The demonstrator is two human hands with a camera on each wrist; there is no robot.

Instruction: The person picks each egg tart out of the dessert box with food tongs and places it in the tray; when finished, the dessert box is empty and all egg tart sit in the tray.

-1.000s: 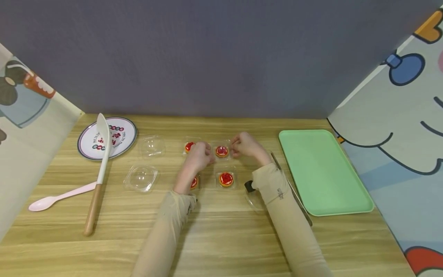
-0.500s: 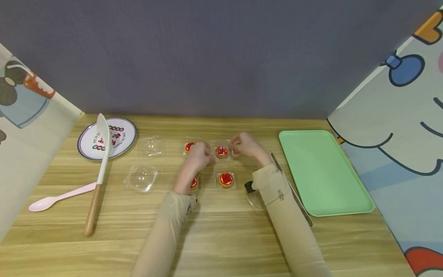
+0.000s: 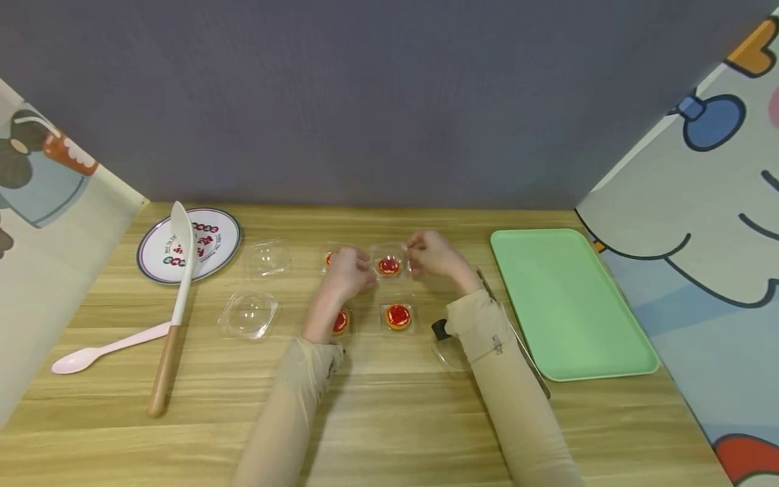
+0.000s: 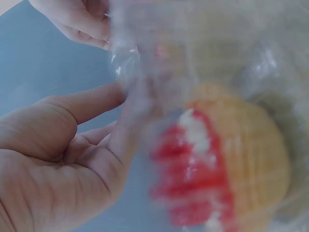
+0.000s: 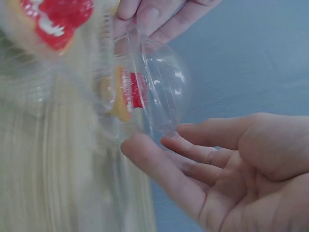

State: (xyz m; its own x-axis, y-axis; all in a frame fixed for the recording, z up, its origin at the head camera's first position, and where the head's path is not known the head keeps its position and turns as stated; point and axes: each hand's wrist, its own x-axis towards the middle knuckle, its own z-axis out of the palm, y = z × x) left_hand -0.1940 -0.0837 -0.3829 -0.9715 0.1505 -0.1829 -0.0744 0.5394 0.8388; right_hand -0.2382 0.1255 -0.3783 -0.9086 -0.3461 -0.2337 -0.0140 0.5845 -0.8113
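Note:
A clear domed plastic lid [image 5: 166, 82] is pinched along its edges between my two hands. The left hand [image 3: 349, 274] grips its left side, the right hand [image 3: 435, 256] its right side. Below the lid is a small tart with red topping [image 3: 389, 266] in a clear plastic tray; whether lid and tray touch, I cannot tell. Nearer me sits another red tart [image 3: 398, 316] in its clear tray. Two more tarts, the back one [image 3: 329, 259] and the front one [image 3: 340, 321], are partly hidden by the left hand and forearm.
Two clear domed lids, a back one [image 3: 269, 258] and a front one [image 3: 248, 314], lie left of the tarts. Farther left are a plate [image 3: 216, 253], a long-handled spoon [image 3: 181, 294] and a pink spoon [image 3: 115, 343]. A green tray [image 3: 566, 304] lies right, beside a metal utensil [image 3: 535, 372].
The clear lid's far edge appears slightly higher above the back right tart. Both hands have shifted only a little and keep their grip.

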